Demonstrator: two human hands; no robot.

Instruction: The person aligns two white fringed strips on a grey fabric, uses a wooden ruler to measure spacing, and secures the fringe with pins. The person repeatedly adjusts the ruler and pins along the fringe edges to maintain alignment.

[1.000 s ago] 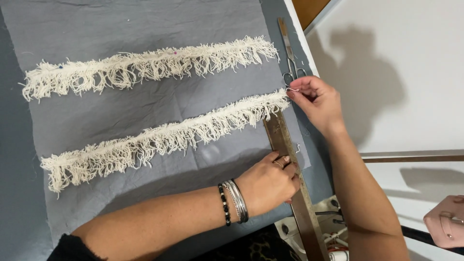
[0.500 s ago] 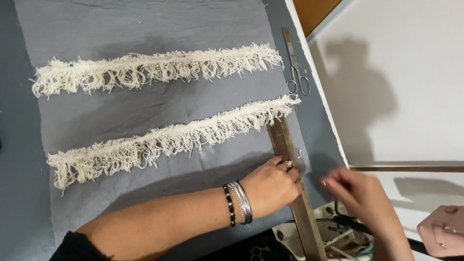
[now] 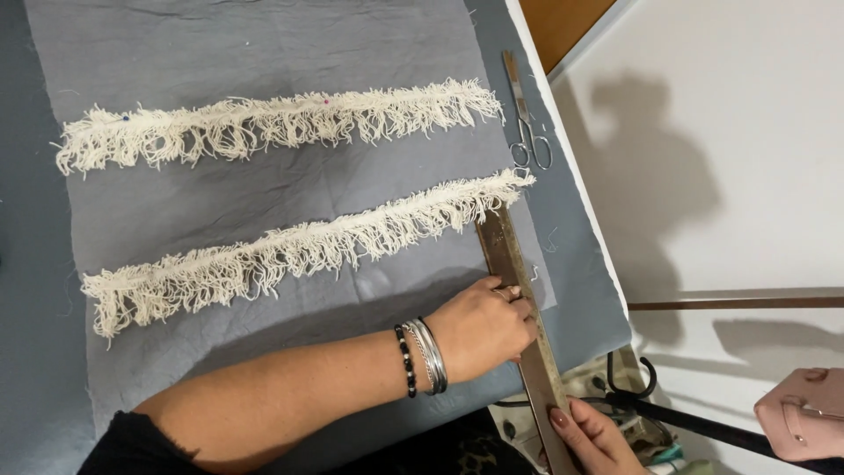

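My left hand (image 3: 485, 325) presses down on a long metal ruler (image 3: 508, 257) that lies along the right edge of a grey fabric panel (image 3: 264, 35). The wrist carries bangles and a bead bracelet. My right hand (image 3: 591, 435) is low at the bottom edge, fingertips touching the near end of the ruler. Two cream fringe strips lie across the fabric: the near fringe strip (image 3: 299, 251) ends at the ruler's far tip, and the far fringe strip (image 3: 272, 123) lies above it.
Silver scissors (image 3: 527, 114) lie closed near the table's right edge, beyond the ruler. A pink bag (image 3: 804, 413) sits on the floor at lower right. A dark metal stand (image 3: 651, 400) and clutter are under the table edge. White floor lies to the right.
My right hand left the near fringe's right end and dropped down to the ruler's near end. My left hand stayed on the ruler. The view shifted slightly.
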